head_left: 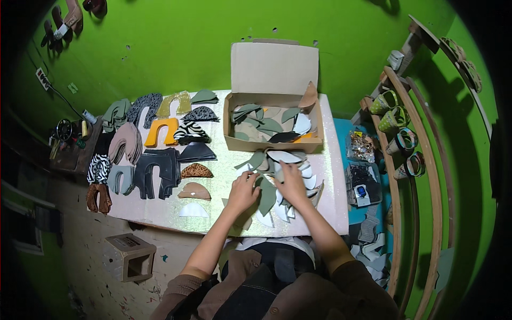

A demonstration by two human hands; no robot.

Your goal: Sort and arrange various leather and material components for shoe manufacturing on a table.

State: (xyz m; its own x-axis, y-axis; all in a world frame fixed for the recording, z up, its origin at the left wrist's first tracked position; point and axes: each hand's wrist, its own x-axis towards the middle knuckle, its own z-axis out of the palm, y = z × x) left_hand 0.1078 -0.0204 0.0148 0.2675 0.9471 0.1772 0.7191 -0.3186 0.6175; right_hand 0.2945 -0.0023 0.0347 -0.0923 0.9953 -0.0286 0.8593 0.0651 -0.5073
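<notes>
A loose heap of cut leather-like pieces, green, white and beige, lies in front of an open cardboard box on the table. My left hand rests on the heap's left side, fingers apart, touching a green piece. On the other side of that piece, my right hand reaches into the heap with its fingers stretched out, below a white half-moon piece. Neither hand visibly grips a piece, though some fingertips are partly hidden among them. More green, beige, black and white pieces lie inside the box.
Left on the table are sorted stacks: U-shaped pieces and half-moon pieces. Wooden racks with small shoes rise at the right, beside clear tubs. A sewing machine stands far left; a carton sits on the floor.
</notes>
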